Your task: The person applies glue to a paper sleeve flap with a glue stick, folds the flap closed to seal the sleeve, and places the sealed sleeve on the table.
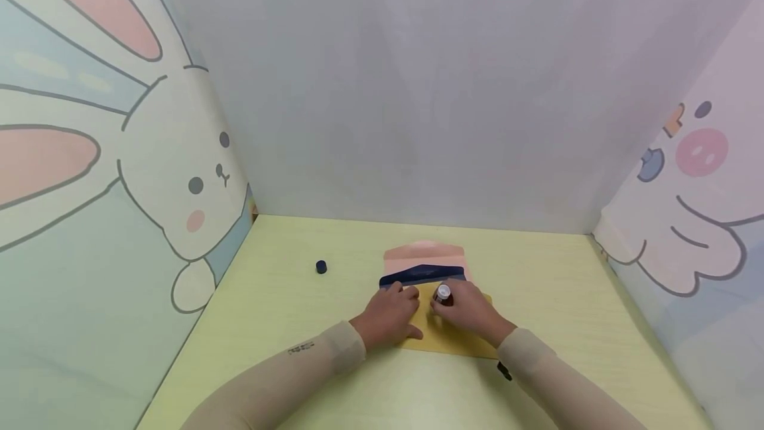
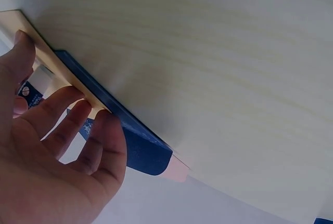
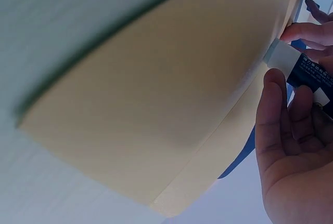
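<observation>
A yellow envelope (image 1: 447, 345) lies in front of me on the table, its flap (image 3: 208, 146) opened out at the far side. My right hand (image 1: 471, 312) grips a glue stick (image 3: 312, 76) with a dark label, its pale tip right at the flap's fold line in the right wrist view. With fingertips and thumb, my left hand (image 1: 388, 316) presses on the left part of the yellow envelope. Partly under it is a navy envelope (image 1: 422, 273), and behind that shows a pink envelope (image 1: 424, 252); the yellow one hides much of both.
A small dark blue cap (image 1: 321, 267) stands on the pale wood-grain table (image 1: 280, 317), left of the envelopes. By the right sleeve is a small black object (image 1: 504, 371). A grey wall (image 1: 418, 98) closes off the back; panels with cartoon animals flank the table.
</observation>
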A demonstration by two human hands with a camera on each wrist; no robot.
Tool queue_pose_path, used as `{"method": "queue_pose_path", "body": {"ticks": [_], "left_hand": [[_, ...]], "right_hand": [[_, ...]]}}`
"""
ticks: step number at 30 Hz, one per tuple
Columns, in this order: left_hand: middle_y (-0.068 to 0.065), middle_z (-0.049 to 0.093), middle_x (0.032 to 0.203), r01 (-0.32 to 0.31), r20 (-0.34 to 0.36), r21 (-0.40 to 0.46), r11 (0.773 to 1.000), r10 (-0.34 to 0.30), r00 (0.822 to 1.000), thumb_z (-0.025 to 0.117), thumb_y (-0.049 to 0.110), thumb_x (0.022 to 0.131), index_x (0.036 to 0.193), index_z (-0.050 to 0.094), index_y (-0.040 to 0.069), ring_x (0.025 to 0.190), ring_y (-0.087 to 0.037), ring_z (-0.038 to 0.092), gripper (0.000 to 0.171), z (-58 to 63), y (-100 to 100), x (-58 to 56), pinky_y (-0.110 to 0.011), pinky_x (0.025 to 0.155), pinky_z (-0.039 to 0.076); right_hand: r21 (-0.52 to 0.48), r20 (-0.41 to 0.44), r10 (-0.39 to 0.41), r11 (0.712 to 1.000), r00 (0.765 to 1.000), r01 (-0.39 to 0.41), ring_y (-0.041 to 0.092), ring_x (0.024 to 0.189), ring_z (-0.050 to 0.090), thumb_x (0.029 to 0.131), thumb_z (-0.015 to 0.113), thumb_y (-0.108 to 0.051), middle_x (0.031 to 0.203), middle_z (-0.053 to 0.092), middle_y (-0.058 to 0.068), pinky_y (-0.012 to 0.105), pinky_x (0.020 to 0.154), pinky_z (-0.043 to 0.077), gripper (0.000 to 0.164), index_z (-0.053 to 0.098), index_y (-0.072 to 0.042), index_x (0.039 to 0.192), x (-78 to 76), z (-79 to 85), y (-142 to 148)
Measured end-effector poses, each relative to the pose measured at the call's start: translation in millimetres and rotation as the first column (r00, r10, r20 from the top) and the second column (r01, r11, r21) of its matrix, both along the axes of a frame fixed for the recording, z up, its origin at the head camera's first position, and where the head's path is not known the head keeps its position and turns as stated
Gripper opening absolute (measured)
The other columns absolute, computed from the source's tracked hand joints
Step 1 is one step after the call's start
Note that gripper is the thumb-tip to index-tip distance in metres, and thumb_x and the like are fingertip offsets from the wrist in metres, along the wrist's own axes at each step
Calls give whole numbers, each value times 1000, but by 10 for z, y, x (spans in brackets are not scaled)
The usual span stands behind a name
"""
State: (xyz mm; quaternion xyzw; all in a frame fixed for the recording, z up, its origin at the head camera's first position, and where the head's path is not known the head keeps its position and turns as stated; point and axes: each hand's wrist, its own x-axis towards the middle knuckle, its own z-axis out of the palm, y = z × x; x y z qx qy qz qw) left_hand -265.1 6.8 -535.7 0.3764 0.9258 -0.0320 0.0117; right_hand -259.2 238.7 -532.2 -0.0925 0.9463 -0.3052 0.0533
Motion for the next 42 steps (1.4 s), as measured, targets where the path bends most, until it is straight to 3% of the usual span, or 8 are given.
{"method": "queue_pose_path", "body": {"ticks": [20,25,26,30,32,33,42], "left_hand": [[7,72,155,12,-5,-8,1000,-12,1000,77,77,104,141,82,20,108,-17,61,68,4,-1,3,-29,84,59],[7,71,155,3,0,-8,1000,-3,1000,76,78,104,143,82,21,109,-17,60,69,-14,6,-15,-29,84,58],[7,71,155,3,0,-9,1000,-3,1000,76,78,104,143,82,21,109,-17,60,69,-20,7,-19,-29,84,58],[7,71,156,2,-1,-12,1000,-2,1000,76,78,104,143,82,21,109,-17,60,69,-24,5,-24,-29,85,59],[7,71,156,0,3,-11,1000,0,1000,77,78,104,143,82,21,110,-17,61,69,-12,4,-23,-29,86,60],[7,71,156,-2,4,-12,1000,2,1000,77,78,104,143,82,21,111,-17,61,69,-7,3,-21,-29,87,60],[7,71,156,-1,1,-20,1000,1,1000,77,78,104,141,82,22,113,-17,63,68,1,-3,-8,-30,89,62]], "right_hand": [[-9,23,-57,998,998,57,15,86,66,102,92,-22,98,77,-1,38,87,64,17,78,-13,107,63,-5,97],[-44,13,-33,998,999,33,18,85,66,102,90,-23,97,75,1,37,82,62,18,77,-12,107,65,11,152],[-57,-23,-1,998,1000,0,17,85,65,104,89,-27,96,75,1,35,81,61,19,77,-12,107,39,-71,214],[-66,-55,24,997,998,-28,17,84,65,103,89,-26,96,76,1,37,81,61,19,77,-12,105,46,-79,258],[-58,-52,15,998,999,-18,16,84,64,103,89,-25,96,76,1,37,82,60,18,78,-12,105,45,-83,265],[-43,-21,-16,999,1000,15,17,84,65,101,90,-21,96,76,1,38,83,61,16,78,-12,104,73,-4,219],[-18,2,-50,999,999,50,14,84,63,101,91,-19,94,75,-1,33,80,57,14,78,-13,103,87,-17,234]]}}
